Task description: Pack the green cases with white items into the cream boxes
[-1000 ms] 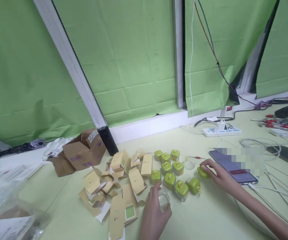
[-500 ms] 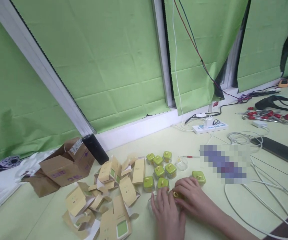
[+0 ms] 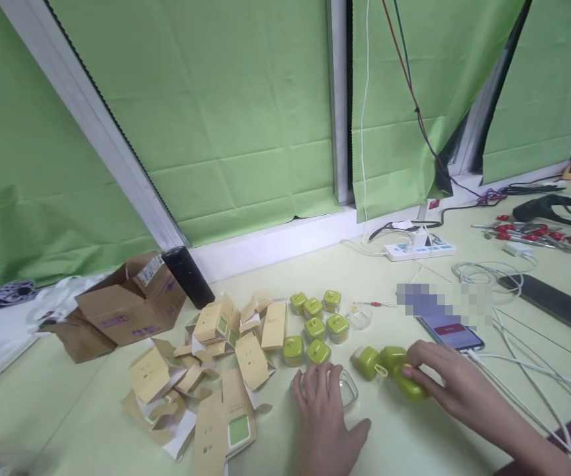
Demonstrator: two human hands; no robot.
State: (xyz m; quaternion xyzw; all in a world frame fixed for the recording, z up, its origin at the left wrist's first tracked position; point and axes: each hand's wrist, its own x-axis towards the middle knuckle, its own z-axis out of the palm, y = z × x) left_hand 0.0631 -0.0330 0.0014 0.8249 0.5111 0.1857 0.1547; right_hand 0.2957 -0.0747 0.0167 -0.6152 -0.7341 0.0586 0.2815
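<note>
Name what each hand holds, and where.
Right hand pinches a green lid, apparently near its edge. Left hand lies over a clear container; whether it grips cannot be told.

Glossy plastic, matt card, creased cloth

Lids [image 3: 337, 323]: green plastic, smooth, mild gloss. Containers [image 3: 349, 390]: clear and shiny; glass or plastic, cannot tell. Small boxes [image 3: 274, 325]: thin tan card, matt outside, white inside. Carton [image 3: 136, 322]: brown cardboard, matt. Blinds [image 3: 190, 119]: green cloth, lightly creased, faint sheen. Counter [image 3: 131, 430]: pale, smooth, satin. Phone [image 3: 452, 336]: glossy screen. Cylinder [image 3: 188, 277]: black, matt. Power strip [image 3: 420, 251]: smooth white plastic. Tools [image 3: 536, 231]: metal shafts, glossy red handles.
</note>
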